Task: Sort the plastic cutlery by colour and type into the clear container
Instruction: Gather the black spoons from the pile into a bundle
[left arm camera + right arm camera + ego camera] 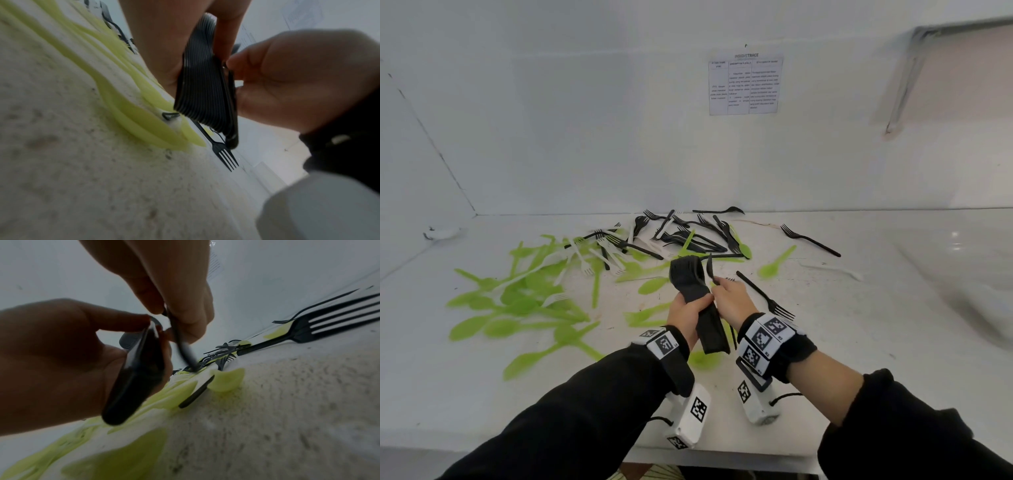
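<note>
From the head camera we see our left hand (690, 313) wrapped around a thick nested stack of black plastic forks (697, 301), tines pointing away from us, held just above the white tabletop (859, 342). Our right hand (731, 298) sits just right of the stack and pinches a single black plastic fork (710, 269) by its handle, tines up beside the stack's head. Loose green plastic spoons (517, 305) spread over the left and near part of the table. A mixed heap of black and white plastic cutlery (671, 233) lies at the far middle. One lone black fork (765, 296) lies just right of our right hand. A printed sheet (745, 85) is stuck to the far wall.

From the left wrist we see the stack (203, 91) edge-on, its handles layered, our left hand's fingers (164, 40) curled round it and the right hand (298, 78) touching its right side.

From the right wrist we see our right fingertips (185, 316) pinching the single fork (180, 344), with the left hand (57, 356) gripping the stack (139, 369) to its left.
</note>
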The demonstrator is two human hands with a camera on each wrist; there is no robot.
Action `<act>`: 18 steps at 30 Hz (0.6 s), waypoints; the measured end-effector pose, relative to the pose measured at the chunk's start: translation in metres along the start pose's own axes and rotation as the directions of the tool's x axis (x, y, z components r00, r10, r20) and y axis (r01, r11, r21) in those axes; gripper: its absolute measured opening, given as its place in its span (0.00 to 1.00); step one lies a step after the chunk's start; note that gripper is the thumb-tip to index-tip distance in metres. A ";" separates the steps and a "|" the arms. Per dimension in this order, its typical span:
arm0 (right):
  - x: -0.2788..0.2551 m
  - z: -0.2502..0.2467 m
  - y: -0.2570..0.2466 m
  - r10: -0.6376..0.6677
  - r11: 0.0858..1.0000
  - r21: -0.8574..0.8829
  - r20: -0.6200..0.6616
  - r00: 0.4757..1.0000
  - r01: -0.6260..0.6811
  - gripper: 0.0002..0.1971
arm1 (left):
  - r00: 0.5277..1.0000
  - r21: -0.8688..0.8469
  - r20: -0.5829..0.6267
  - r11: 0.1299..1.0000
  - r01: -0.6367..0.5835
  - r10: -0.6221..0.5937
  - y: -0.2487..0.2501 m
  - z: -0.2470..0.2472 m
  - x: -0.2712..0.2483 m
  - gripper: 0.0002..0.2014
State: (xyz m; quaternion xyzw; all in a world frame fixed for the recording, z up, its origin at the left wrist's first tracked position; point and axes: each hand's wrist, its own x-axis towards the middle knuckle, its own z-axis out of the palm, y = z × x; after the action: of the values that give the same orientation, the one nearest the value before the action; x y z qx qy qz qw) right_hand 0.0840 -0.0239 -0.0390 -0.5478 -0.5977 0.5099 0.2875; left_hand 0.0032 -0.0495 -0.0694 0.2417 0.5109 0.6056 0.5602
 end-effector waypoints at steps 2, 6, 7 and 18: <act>0.009 -0.002 0.002 0.036 0.997 0.065 0.012 0.999 -0.037 0.22 | 0.998 0.034 0.056 0.999 -0.018 0.016 -0.002 0.011 -0.001 0.12; 0.018 -0.024 -0.004 0.179 0.962 0.219 -0.055 0.982 -0.163 0.31 | 0.993 0.077 0.097 0.994 -0.079 0.071 -0.002 0.037 0.004 0.17; 0.025 -0.029 -0.001 0.220 0.951 0.236 -0.064 0.973 -0.199 0.40 | 0.991 0.089 0.101 0.991 -0.097 0.088 -0.003 0.042 0.005 0.18; 0.018 -0.147 0.005 0.006 0.959 -0.284 -0.005 1.000 -0.008 0.29 | 0.981 0.204 0.121 0.964 -0.171 0.149 -0.034 0.150 0.019 0.24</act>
State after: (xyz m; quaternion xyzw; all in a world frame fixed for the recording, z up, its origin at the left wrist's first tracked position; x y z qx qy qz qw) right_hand 0.2146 0.0357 -0.0012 -0.5866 -0.6621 0.4187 0.2055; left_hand 0.1432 0.0148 -0.0507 0.3725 0.5216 0.5769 0.5063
